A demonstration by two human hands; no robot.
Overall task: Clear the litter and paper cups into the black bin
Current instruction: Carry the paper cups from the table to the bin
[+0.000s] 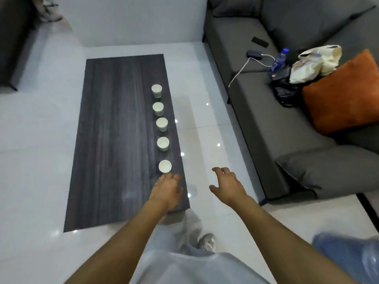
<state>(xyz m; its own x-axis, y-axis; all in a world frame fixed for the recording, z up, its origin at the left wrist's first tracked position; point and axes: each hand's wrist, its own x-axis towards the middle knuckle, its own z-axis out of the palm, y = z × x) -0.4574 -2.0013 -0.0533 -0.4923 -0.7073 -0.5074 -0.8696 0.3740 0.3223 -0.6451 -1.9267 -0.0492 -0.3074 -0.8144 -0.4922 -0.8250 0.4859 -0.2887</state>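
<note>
Five white paper cups stand upright in a single row along the right-hand edge of a dark wood-grain table (114, 140). Nearest to the person is the first cup (165, 166); beyond it stand the second cup (163, 143), the third cup (162, 124), the fourth cup (158, 108) and the farthest cup (156, 91). The cups are spaced apart, none touching another.

The left hand (167, 189) is stretched forward over the near right corner of the table, palm down, fingers extended and relaxed, holding nothing. Its fingertips (164, 176) lie just short of the first cup; whether they touch its base cannot be determined.

The right hand (226, 184) is held out over the white tiled floor (37, 181), to the right of the table and clear of it, fingers spread and loosely bent, holding nothing. It is well apart from every cup. The two hands are separate from each other.

A grey sofa (287, 124) runs along the right side, carrying an orange cushion (344, 93), a white bag (315, 62), a blue-capped bottle (280, 58) and a white cable (244, 68). A blue plastic item (348, 253), blurred, lies at the lower right.
</note>
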